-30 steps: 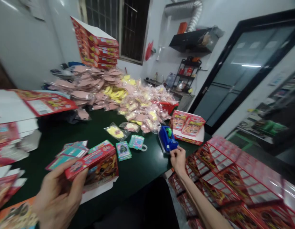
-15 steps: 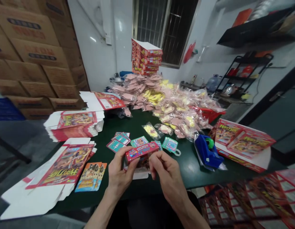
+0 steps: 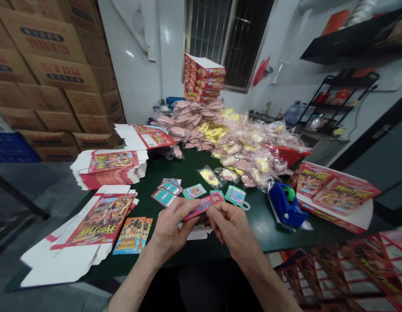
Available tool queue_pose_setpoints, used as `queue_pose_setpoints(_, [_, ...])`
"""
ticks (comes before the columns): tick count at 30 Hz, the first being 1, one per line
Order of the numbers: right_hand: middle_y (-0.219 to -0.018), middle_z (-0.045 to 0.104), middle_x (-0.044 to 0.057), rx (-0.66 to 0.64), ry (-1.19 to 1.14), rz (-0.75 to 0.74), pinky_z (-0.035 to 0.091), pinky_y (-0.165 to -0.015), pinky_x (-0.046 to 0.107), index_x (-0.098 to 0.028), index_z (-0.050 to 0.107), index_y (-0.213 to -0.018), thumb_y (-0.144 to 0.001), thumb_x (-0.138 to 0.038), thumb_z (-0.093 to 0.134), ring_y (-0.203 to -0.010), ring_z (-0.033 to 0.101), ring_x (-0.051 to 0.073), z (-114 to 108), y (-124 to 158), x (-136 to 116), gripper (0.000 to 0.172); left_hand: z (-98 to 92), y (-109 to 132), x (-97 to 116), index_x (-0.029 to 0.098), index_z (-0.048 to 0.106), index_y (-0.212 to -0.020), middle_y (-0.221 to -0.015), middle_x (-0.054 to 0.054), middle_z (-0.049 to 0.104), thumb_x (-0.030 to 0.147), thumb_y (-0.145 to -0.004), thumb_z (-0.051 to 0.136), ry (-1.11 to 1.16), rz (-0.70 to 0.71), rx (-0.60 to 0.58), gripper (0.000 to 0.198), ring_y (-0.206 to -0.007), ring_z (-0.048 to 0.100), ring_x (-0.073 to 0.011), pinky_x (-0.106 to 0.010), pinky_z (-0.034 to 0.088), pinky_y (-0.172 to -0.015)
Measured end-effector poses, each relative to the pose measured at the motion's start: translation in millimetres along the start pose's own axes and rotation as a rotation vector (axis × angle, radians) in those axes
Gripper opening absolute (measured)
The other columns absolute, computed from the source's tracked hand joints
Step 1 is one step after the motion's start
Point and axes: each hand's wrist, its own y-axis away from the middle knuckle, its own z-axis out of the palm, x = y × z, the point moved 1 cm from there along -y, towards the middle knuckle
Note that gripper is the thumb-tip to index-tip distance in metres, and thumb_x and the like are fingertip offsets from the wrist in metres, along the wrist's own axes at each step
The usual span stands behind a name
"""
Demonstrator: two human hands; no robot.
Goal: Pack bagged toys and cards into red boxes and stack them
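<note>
Left hand [image 3: 170, 227]: grips red carton [image 3: 204, 205], probably for steadiness
Right hand [image 3: 231, 225]: curled at carton's end; grip unclear

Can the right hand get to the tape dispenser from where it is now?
Probably yes: the tape dispenser stands off to its right, with nothing visible standing between them. The right hand is busy at the red box, though.

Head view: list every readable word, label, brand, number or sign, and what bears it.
"我的刀", last character unclear: on flattened boxes and display box.
Too small or blurred to read surely: held red box, teal cards, orange cards, brown cartons, stacked red boxes.
</note>
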Motion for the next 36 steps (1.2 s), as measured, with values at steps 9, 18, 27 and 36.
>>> queue_pose_setpoints(9, [-0.044, 0.044, -0.007, 0.096, -0.007, -0.051, 0.025, -0.032, 0.017, -0.017, 0.049, -0.055, -0.075, -0.037, 0.058, -0.035, 0.035, 0.004, 7.7, -3.7, 5.8, 0.030, 2.2, -7.8, -8.8, 0.024, 0.049, -0.125, -0.091, -0.004, 0.047, 0.012, -0.089, 0.045, -0.073, 0.094, -0.115, 0.039, -0.073, 0.052, -0.0121, -0.022, 0.047, -0.060])
queue_pose_setpoints(18, [-0.041, 0.044, -0.008, 0.199, -0.169, -0.006, 0.029, -0.031, 0.017, -0.016, 0.055, -0.060, -0.072, -0.040, 0.062, -0.033, 0.035, 0.005, 19.2, -4.9, 18.2, 0.028, -1.2, -13.0, -5.0, 0.022, 0.054, -0.121, -0.100, -0.006, 0.050, 0.011, -0.090, 0.040, 0.101, -0.009, -0.138, 0.036, -0.087, 0.055, -0.0136, -0.026, 0.050, -0.070])
queue_pose_setpoints(27, [-0.036, 0.036, -0.010, 0.225, -0.164, 0.165, 0.020, -0.028, 0.017, -0.019, 0.044, -0.055, -0.069, -0.061, 0.060, -0.029, 0.029, 0.004, 27.6, -3.3, 80.6, 0.047, 26.4, -21.3, -8.8, 0.021, 0.069, -0.090, -0.076, 0.000, 0.054, 0.023, -0.077, 0.067, 0.050, -0.067, 0.239, 0.013, -0.065, 0.056, -0.0108, -0.021, 0.048, -0.052])
queue_pose_setpoints(36, [-0.075, 0.060, 0.003, 0.006, -0.180, 0.173, 0.043, -0.042, 0.020, -0.016, 0.059, -0.088, -0.070, -0.058, 0.063, -0.058, 0.055, 0.012, 6.6, 22.8, 84.4, 0.046, -12.1, 1.0, -19.0, 0.023, 0.069, -0.093, -0.091, -0.002, 0.062, 0.030, -0.080, 0.062, 0.070, -0.493, 0.380, 0.016, -0.084, 0.061, -0.0166, -0.025, 0.052, -0.069])
